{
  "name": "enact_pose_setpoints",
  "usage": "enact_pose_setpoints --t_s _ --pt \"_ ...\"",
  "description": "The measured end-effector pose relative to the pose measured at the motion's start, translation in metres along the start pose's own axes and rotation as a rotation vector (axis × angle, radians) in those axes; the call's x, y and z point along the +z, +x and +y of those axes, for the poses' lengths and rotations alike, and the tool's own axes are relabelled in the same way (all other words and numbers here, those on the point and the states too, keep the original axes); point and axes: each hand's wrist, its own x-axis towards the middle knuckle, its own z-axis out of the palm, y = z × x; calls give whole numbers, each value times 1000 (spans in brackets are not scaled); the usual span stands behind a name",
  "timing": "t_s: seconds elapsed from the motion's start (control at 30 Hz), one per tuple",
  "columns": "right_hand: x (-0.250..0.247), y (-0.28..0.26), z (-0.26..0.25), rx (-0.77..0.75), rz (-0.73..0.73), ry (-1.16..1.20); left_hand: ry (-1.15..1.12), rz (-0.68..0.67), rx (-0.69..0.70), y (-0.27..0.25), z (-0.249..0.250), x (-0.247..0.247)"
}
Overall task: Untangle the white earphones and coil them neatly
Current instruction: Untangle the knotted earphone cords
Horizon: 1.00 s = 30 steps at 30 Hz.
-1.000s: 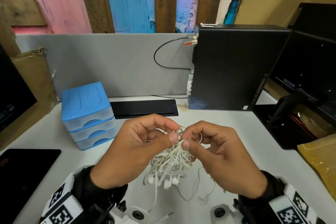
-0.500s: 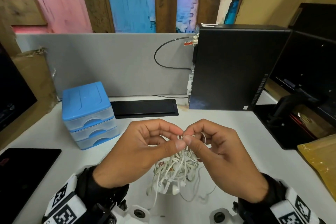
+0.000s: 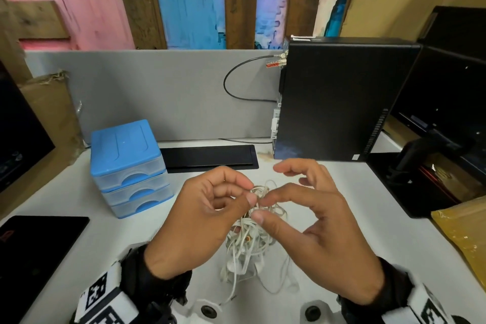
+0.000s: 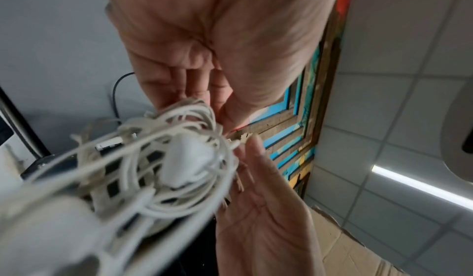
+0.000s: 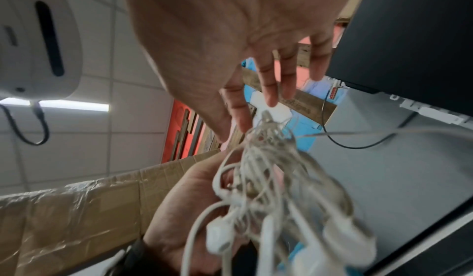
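The white earphones (image 3: 247,239) are a dense tangle of thin cable with earbuds, hanging between my hands above the white desk (image 3: 328,221). My left hand (image 3: 248,196) pinches the top of the tangle between thumb and forefinger, its other fingers curled. My right hand (image 3: 261,209) meets it from the right, thumb and forefinger tips closed on a strand at the top, while its other fingers are lifted and spread. Loose strands trail down onto the desk. In the left wrist view the tangle (image 4: 163,159) fills the lower left. The right wrist view shows earbuds (image 5: 217,238) dangling at the bottom.
A blue drawer unit (image 3: 126,160) stands to the left and a black computer tower (image 3: 339,102) at the back right. A black cable slot (image 3: 207,158) lies behind my hands. A black pad (image 3: 39,250) is at the left and a yellow envelope (image 3: 462,239) at the right.
My right hand's outer fingers have uncurled and lifted away from the tangle. Both hands have shifted slightly, and the tangle hangs a little lower between them.
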Motion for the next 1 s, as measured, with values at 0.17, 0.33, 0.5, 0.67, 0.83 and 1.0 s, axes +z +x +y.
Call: enact_pose_setpoints --t_s 0.17,0.33,0.5,0.67,0.83,1.0 --pt "8 -3 4 53 70 -197 107 37 68 -3 -4 8" --pt "12 -4 6 87 37 -172 229 49 95 -4 -12 11" --pt "5 7 8 273 81 286 380 8 126 2 -21 4" --pt "-8 15 -1 504 -84 826 232 -34 110 5 -18 2" --pt "-7 12 -6 521 -268 441 223 14 201 6 -17 2" --pt "-2 7 2 381 -133 74 341 23 215 2 -22 7"
